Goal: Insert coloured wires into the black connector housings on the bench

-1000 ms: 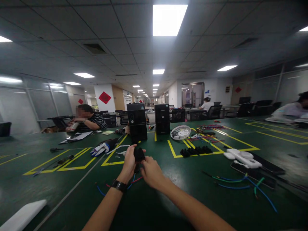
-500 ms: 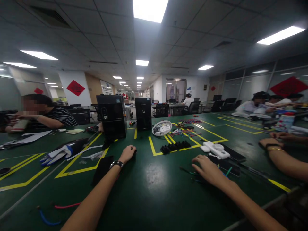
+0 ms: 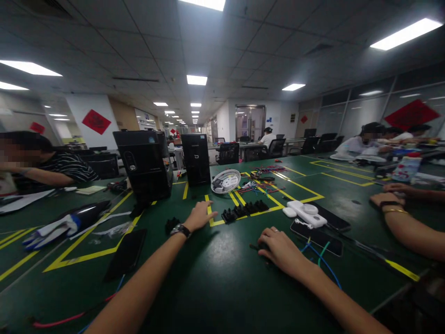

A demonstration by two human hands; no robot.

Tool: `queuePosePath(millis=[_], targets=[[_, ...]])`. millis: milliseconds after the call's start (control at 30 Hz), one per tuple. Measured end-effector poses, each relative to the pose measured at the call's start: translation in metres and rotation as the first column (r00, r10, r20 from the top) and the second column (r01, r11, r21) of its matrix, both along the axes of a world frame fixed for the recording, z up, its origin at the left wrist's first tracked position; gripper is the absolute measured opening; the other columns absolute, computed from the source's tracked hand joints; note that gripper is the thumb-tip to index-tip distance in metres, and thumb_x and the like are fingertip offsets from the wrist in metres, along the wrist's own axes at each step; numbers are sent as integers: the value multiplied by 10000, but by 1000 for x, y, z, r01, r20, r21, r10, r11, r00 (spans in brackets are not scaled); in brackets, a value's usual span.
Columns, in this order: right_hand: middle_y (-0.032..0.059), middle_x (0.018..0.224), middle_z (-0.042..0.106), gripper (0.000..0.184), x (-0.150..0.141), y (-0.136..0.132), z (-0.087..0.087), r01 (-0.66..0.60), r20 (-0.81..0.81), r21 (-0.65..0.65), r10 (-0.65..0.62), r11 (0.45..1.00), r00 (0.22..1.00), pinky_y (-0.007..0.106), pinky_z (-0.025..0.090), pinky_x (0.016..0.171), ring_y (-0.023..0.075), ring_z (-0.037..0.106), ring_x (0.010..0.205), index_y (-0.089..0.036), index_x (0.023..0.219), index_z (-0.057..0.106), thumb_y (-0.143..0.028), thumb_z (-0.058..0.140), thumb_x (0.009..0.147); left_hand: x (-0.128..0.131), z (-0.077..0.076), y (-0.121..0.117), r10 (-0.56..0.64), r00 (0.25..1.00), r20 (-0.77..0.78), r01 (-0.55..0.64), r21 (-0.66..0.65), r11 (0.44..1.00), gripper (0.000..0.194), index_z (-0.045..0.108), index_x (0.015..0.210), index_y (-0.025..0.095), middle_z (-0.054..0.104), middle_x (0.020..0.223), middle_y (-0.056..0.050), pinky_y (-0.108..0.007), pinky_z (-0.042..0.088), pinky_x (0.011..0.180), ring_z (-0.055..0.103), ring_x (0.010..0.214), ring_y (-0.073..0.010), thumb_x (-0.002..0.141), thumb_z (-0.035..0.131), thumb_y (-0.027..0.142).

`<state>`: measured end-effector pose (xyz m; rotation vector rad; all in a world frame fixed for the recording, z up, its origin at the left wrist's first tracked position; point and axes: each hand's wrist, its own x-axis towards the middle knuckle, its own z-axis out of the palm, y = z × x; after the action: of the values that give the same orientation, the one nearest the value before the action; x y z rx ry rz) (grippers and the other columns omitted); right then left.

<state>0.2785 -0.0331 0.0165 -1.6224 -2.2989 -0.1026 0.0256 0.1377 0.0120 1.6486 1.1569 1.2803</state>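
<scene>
My left hand (image 3: 199, 216) reaches forward above the green table with its fingers apart and nothing held in them. Just left of its wrist lies a small black part (image 3: 172, 226); to its right is a row of small black parts (image 3: 243, 211). My right hand (image 3: 278, 247) rests low on the table, fingers curled over something dark that they mostly hide. Blue wire (image 3: 325, 262) and green wire (image 3: 324, 254) lie beside that wrist, partly over a black phone (image 3: 318, 237).
Two black computer cases (image 3: 144, 167) and a white basket (image 3: 225, 181) stand ahead. Wires (image 3: 266, 183) lie beyond the black parts. Left are gloves (image 3: 57, 232) and a dark flat device (image 3: 127, 253); right, a white device (image 3: 306, 213) and another person's hand (image 3: 385, 202).
My left hand has moved right and opened, and a black part now shows where it was. My right hand has slid left and nearer, uncovering the wires. The view has shifted slightly.
</scene>
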Motion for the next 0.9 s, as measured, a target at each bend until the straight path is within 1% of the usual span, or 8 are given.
queuePosePath(millis=[100,200,333,400,500,633,767,900], targets=[[70,941,633,83,-10,7,-1,48,61,2,-48,999,997,332,404,754,234,561,919,-214,853,646,-196,569,830,22,-7,6,-106,975,-193,112,20,993,326,623,837,195,631,945,-95,-396,430,896,547,1015,-279,642,749,424],[68,888,649,100,-9,9,3,94,-1,30,-94,995,996,327,396,737,228,579,877,-208,835,624,-210,524,837,36,-12,5,-132,950,-283,152,52,987,385,575,783,204,609,902,-82,-383,409,875,517,1028,-311,521,802,373],[52,783,662,169,-8,18,23,146,-271,79,-119,986,955,309,427,686,205,623,754,-197,882,578,-270,426,885,23,-7,-12,-136,945,-296,172,100,980,410,505,885,204,573,861,-32,-305,434,760,557,855,-215,561,752,246],[39,748,667,195,-13,24,40,166,-407,131,-100,977,908,306,441,667,203,638,718,-194,913,564,-313,410,898,6,-3,-26,-158,961,-225,181,87,980,429,443,942,214,548,817,4,-260,439,663,556,728,-156,606,711,210],[43,759,679,251,-33,30,69,182,-516,266,-20,947,856,300,457,653,199,643,694,-186,971,580,-373,432,897,-22,-1,-54,-248,967,60,247,20,969,480,348,972,235,549,828,18,-231,456,610,583,677,-125,640,691,176],[52,826,694,259,-93,32,90,58,-506,398,167,916,846,282,470,658,184,643,708,-189,1001,621,-369,468,895,-56,-9,-88,-257,868,424,311,-61,948,592,272,978,266,568,1079,-54,-327,522,707,659,753,-161,617,724,138],[43,793,704,210,-169,37,61,-168,-436,301,293,939,851,281,469,665,184,647,692,-185,988,647,-295,512,872,-82,-20,-110,-116,841,529,161,-40,986,604,313,1002,256,588,1083,-64,-325,507,801,652,856,-167,605,747,120],[21,742,701,304,-213,40,18,-241,-503,205,313,949,806,264,466,638,183,657,682,-180,1150,584,-249,506,865,-96,-23,-118,-86,803,589,126,-27,992,549,376,1022,244,614,955,-21,-301,487,813,628,876,-157,621,728,117]])
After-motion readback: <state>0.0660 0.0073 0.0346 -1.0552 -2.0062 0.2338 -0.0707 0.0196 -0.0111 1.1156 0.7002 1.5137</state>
